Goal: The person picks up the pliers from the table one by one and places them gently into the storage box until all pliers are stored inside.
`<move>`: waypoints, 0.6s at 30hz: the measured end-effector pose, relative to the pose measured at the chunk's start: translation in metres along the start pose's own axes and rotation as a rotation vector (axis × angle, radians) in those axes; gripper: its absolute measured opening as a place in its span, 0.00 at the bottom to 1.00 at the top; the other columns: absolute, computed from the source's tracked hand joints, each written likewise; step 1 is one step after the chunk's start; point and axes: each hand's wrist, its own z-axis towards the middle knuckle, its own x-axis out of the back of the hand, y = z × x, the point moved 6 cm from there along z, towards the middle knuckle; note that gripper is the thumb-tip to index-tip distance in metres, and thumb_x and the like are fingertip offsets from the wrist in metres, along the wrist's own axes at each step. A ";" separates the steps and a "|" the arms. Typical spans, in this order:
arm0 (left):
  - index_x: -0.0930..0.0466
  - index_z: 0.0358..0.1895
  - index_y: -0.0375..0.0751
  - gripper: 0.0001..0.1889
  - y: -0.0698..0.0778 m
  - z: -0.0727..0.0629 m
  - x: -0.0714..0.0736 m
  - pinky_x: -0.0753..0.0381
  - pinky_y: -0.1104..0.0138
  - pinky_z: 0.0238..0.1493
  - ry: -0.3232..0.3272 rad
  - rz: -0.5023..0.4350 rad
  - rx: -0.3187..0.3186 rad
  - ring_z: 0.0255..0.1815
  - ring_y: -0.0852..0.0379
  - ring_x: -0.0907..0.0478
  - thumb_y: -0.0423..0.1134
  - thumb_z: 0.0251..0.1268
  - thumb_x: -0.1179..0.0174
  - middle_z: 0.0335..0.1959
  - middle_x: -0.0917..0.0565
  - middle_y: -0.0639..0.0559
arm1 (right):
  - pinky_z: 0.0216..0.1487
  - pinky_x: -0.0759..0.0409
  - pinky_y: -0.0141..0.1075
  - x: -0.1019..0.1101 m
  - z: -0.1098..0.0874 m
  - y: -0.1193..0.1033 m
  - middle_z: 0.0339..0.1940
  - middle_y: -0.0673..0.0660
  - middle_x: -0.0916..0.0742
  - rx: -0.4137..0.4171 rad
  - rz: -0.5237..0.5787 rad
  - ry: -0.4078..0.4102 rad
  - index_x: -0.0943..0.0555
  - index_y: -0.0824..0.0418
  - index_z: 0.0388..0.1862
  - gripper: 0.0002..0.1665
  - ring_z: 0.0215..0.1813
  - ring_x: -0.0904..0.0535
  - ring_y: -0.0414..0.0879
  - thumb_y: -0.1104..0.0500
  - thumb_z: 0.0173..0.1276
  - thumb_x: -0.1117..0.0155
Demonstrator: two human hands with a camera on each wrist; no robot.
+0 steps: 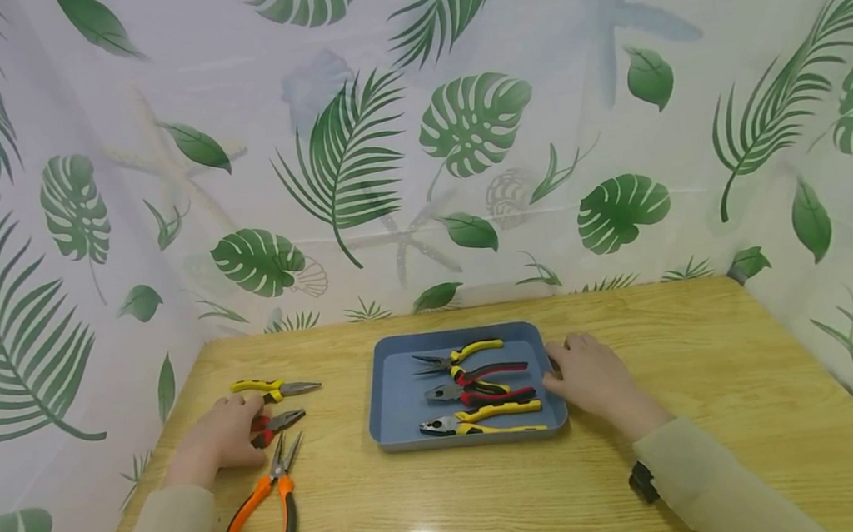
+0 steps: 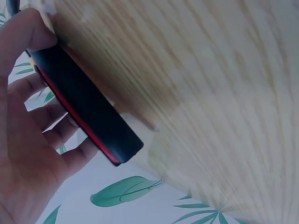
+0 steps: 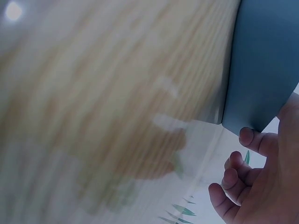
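Red pliers (image 1: 279, 425) in the left hand (image 1: 225, 435) point right, axis slanting away.

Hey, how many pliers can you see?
6. In the tray: a far yellow pair, a middle red pair and a near yellow pair. Left of it: another yellow pair, a red-black pair held by the left hand, and an orange-handled pair.

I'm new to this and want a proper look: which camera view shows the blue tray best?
The head view: it shows nearly the whole tray and the pliers inside. The right wrist view shows only part of it, close up, at the right hand. The left wrist view shows none of it.
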 end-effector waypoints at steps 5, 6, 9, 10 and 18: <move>0.22 0.58 0.40 0.33 0.000 -0.003 0.003 0.20 0.46 0.47 0.031 -0.005 0.004 0.48 0.40 0.25 0.42 0.41 0.27 0.49 0.19 0.39 | 0.39 0.24 0.48 0.002 -0.001 -0.001 0.37 0.60 0.19 0.004 -0.004 0.009 0.20 0.60 0.42 0.13 0.38 0.27 0.53 0.51 0.69 0.36; 0.22 0.59 0.39 0.34 0.000 -0.004 0.004 0.20 0.46 0.46 0.042 -0.005 0.004 0.48 0.40 0.25 0.41 0.40 0.27 0.49 0.18 0.39 | 0.39 0.24 0.48 0.002 -0.001 -0.001 0.37 0.60 0.19 0.005 -0.004 0.010 0.20 0.59 0.41 0.13 0.38 0.27 0.53 0.51 0.69 0.36; 0.22 0.60 0.38 0.36 0.002 -0.007 0.008 0.21 0.47 0.44 0.075 0.019 -0.009 0.47 0.41 0.25 0.41 0.39 0.29 0.48 0.18 0.40 | 0.39 0.24 0.48 0.002 -0.002 -0.001 0.36 0.60 0.19 0.003 -0.005 0.014 0.20 0.58 0.40 0.12 0.38 0.27 0.53 0.50 0.69 0.36; 0.21 0.60 0.38 0.36 0.003 -0.008 0.009 0.21 0.47 0.44 0.084 0.031 -0.015 0.46 0.42 0.25 0.41 0.39 0.29 0.48 0.17 0.40 | 0.38 0.25 0.48 0.001 -0.002 0.000 0.36 0.60 0.19 0.005 -0.006 0.013 0.21 0.58 0.39 0.12 0.38 0.27 0.53 0.50 0.69 0.36; 0.20 0.61 0.36 0.35 0.012 -0.006 0.016 0.21 0.40 0.61 0.117 0.115 -0.076 0.59 0.33 0.20 0.42 0.42 0.30 0.53 0.15 0.38 | 0.38 0.26 0.47 0.000 0.000 0.001 0.35 0.58 0.21 -0.001 -0.010 0.006 0.21 0.57 0.38 0.12 0.38 0.27 0.53 0.49 0.70 0.36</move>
